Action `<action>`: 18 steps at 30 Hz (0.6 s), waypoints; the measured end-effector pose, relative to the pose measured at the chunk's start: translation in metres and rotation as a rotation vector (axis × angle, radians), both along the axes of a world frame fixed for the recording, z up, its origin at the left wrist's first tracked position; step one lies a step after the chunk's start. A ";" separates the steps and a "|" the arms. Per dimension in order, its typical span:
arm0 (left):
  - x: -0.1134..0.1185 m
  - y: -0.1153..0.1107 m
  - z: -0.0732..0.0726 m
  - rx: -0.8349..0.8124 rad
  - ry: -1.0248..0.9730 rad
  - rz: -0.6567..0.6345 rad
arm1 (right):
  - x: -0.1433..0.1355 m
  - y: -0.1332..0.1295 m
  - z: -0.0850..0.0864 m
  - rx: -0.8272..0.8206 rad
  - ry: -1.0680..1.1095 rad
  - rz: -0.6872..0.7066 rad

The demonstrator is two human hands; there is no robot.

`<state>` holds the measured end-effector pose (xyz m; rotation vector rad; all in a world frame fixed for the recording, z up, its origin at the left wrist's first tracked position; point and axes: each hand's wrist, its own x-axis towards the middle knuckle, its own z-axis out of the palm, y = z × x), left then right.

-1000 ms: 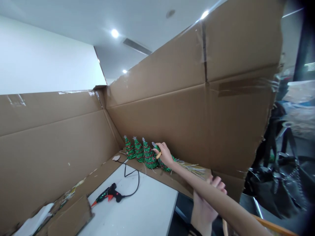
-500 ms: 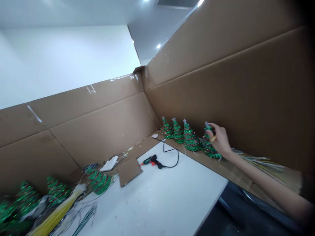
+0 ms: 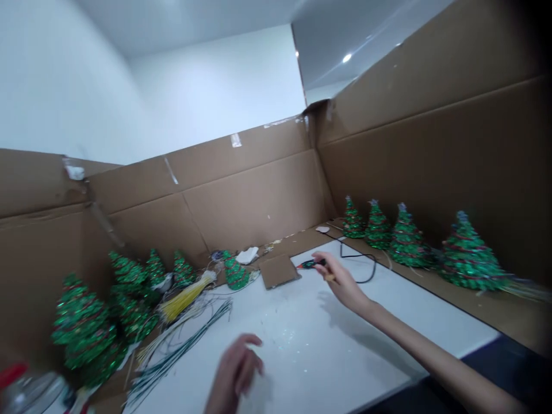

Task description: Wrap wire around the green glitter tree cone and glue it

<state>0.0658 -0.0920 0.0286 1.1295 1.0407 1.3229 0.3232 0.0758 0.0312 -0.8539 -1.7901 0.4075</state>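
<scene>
My right hand [image 3: 342, 284] is over a dark hot glue gun [image 3: 309, 264] with an orange tip, fingers closed around its rear body. The handle is mostly hidden by the hand. A small tan band shows on one of that hand's fingers. Near the front of the white tabletop hovers my left hand [image 3: 239, 368], slightly blurred, fingers loosely bent and apart, nothing in it. The gun's nozzle lies beside a square cardboard piece [image 3: 278, 272]. On the right, a tinsel Christmas tree [image 3: 470, 256] with a star on top stands by the cardboard wall.
More small green trees [image 3: 405, 238] line the right wall, and others [image 3: 84, 328] crowd the left. Yellow strands [image 3: 185, 298] and dark green wires [image 3: 185, 345] lie at left. A black cord [image 3: 374, 267] loops behind the gun. A clear container [image 3: 37, 394] sits at lower left.
My right hand has let go of the nearest tree on the right and moved left to the glue gun. My left hand has come into view. The view has turned left.
</scene>
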 end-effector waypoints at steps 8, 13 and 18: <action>-0.209 -0.065 0.110 0.362 0.553 1.164 | -0.189 0.005 0.009 -0.012 -0.603 0.461; -0.253 -0.024 0.127 0.337 0.682 1.041 | -0.280 0.040 -0.004 0.083 -0.277 0.210; -0.278 0.064 0.081 -0.022 1.050 0.607 | -0.314 0.080 -0.011 0.018 -0.110 -0.125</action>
